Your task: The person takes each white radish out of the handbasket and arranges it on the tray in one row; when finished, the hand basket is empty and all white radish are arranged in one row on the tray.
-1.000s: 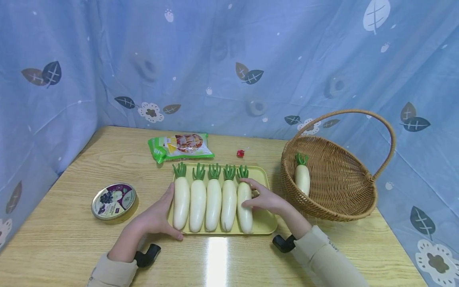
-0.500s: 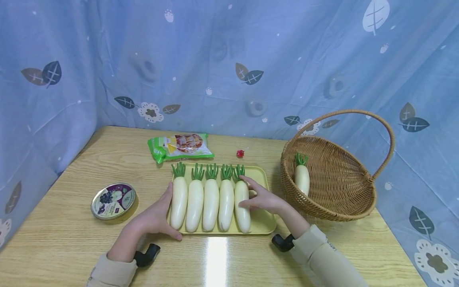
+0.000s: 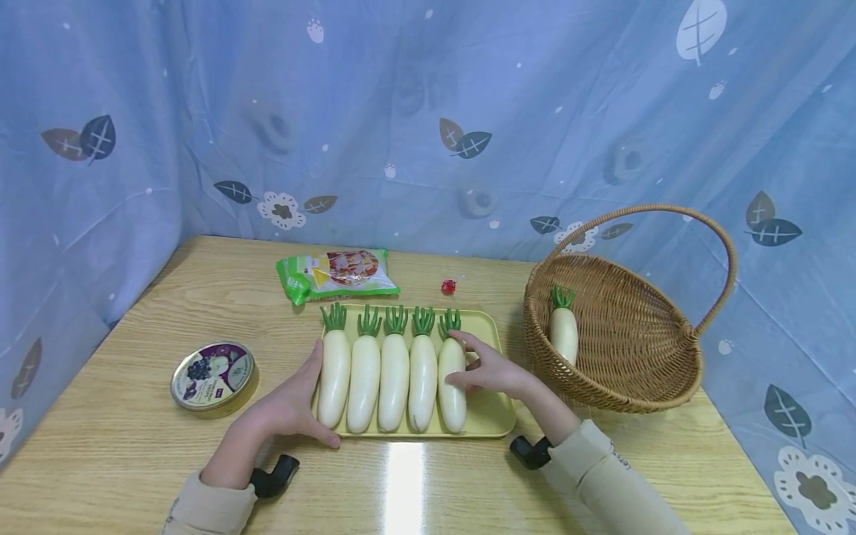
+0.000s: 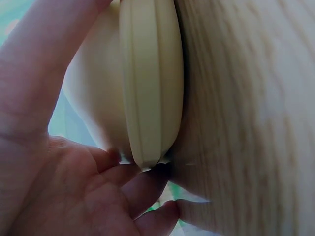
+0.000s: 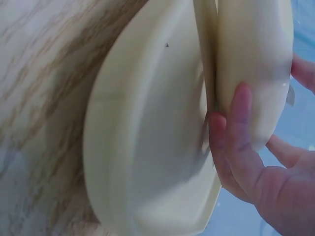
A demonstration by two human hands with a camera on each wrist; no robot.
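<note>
Several white radishes with green tops lie side by side on a pale yellow tray (image 3: 491,416). My right hand (image 3: 491,368) grips the rightmost radish (image 3: 452,401), fingers on its right side and thumb on its left; the right wrist view shows fingertips against the white radish skin (image 5: 256,44). My left hand (image 3: 290,405) holds the tray at its left front corner, beside the leftmost radish (image 3: 334,379). In the left wrist view its fingers (image 4: 142,191) curl at the far end of the tray's rim (image 4: 152,83).
A wicker basket (image 3: 642,334) with a tall handle stands on the right, one radish (image 3: 565,334) inside it. Behind the tray lie a green-edged food bag (image 3: 348,271) and a small red object (image 3: 449,286). A round tin (image 3: 214,377) sits on the left. Blue curtains (image 3: 401,148) enclose the table.
The row of radishes on the tray has shifted slightly left. My right hand has moved a little left with the rightmost radish; my left hand has stayed almost in place.
</note>
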